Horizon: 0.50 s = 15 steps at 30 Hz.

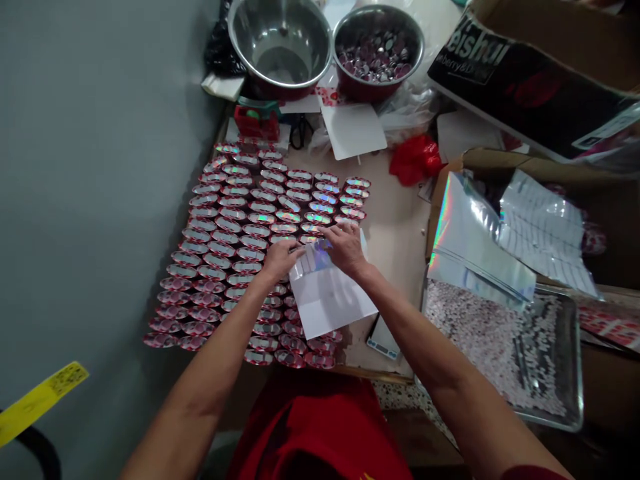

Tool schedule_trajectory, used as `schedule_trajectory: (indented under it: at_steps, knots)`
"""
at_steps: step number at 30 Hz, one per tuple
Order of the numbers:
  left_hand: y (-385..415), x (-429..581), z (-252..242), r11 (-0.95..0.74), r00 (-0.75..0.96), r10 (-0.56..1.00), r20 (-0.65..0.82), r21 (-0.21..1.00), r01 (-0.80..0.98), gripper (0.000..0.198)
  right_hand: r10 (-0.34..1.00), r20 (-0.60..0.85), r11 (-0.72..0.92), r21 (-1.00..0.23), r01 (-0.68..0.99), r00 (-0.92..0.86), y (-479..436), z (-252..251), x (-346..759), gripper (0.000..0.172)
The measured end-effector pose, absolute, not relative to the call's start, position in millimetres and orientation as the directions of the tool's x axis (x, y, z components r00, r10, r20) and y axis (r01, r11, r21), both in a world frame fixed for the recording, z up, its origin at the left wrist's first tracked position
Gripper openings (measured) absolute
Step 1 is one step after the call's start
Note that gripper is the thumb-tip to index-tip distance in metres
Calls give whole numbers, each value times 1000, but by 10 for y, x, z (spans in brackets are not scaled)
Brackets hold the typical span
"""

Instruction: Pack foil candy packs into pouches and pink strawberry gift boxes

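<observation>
A white card lies tilted over the front rows of small standing pouches. On its upper part is a shiny clear-and-silver sheet with pale strips. My left hand pinches the left edge of this sheet between thumb and fingers. Curled over its upper right side, my right hand grips it with bent fingers; the fingertips are partly hidden. Around both hands stand many narrow open-topped pouches with red and silver edges, packed in columns. Pink pieces show in the pouches at the front left.
Two steel bowls stand at the back, one bowl beside another bowl of wrapped pieces. Right are a cardboard box with holographic bags and a metal tray of small pale bits. A small scale sits at the front edge.
</observation>
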<state>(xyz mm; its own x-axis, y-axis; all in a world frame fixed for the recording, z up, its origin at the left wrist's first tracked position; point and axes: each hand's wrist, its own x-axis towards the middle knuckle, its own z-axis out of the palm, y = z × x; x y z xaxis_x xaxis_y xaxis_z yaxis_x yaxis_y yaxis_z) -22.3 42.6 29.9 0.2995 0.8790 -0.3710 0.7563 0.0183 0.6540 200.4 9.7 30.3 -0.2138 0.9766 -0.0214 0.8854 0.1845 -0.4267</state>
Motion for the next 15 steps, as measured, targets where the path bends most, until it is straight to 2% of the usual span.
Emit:
schedule_trajectory:
  at_steps: [3, 10, 15]
  knots:
    - [388, -222, 325, 106, 277, 875, -397, 715, 691, 25, 972, -23, 203, -415, 887, -233, 22, 328, 1840, 34]
    - [295, -250, 330, 168, 202, 904, -376, 748, 642, 26, 964, -7, 243, -367, 898, -264, -385, 241, 1697, 49]
    - [253, -263, 371, 128, 204, 912, -356, 718, 684, 23, 960, -13, 250, -399, 882, -278, -559, 348, 1705, 38]
